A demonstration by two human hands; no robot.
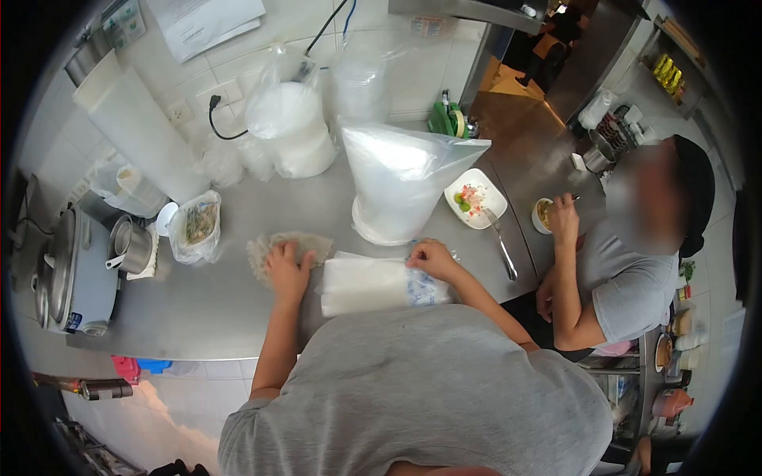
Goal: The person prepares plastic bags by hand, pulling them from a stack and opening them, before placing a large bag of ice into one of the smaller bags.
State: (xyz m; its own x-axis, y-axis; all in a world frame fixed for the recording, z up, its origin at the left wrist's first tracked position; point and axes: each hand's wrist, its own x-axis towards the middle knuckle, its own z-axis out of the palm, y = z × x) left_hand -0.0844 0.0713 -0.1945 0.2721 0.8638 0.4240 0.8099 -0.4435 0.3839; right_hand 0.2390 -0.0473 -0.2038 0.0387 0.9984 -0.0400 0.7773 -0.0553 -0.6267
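Observation:
My left hand point(287, 271) presses down on a crumpled beige cloth point(258, 255), its fingers bent into the fabric and the thumb out to the side. To the right of it lies a flat stack of clear plastic bags point(361, 289) with blue print at one end. At the upper right corner of that stack, my right hand point(431, 260) has its fingers pinched together on the plastic; the fingertips are partly hidden. Just behind the stack stands a tall bundle wrapped in clear plastic point(397, 182).
A white dish point(476, 198) with food scraps and a fork point(502, 247) lies to the right. Beside it a person in a grey shirt point(635, 293) holds something over a cup point(543, 216). A bagged container point(197, 226), a metal pot point(131, 242) and a cooker point(87, 270) stand left.

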